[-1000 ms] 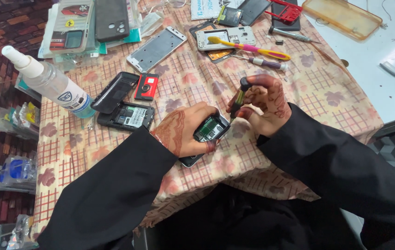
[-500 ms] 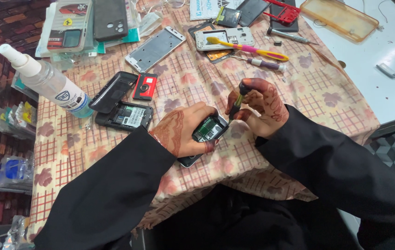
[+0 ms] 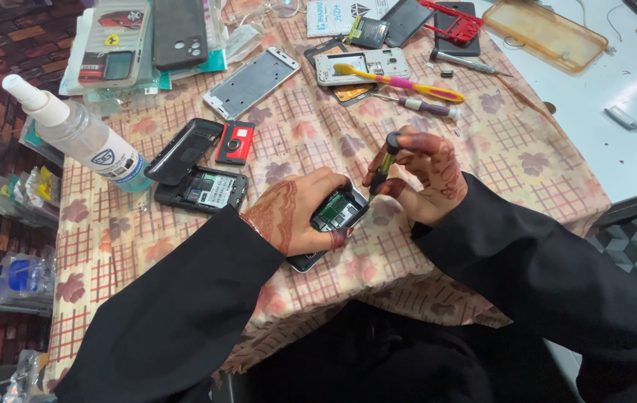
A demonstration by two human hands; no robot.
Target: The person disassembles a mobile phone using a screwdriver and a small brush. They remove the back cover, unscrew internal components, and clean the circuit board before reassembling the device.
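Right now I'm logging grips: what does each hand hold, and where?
Left hand clasps the opened phone around its body; right hand pinches the screwdriver along its handle.

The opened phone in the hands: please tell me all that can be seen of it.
The phone is small and dark, its back cover off, showing a green circuit board. It lies tilted on the checked cloth. The left hand grips it from the side; the right hand sets a screwdriver tip at its upper edge.
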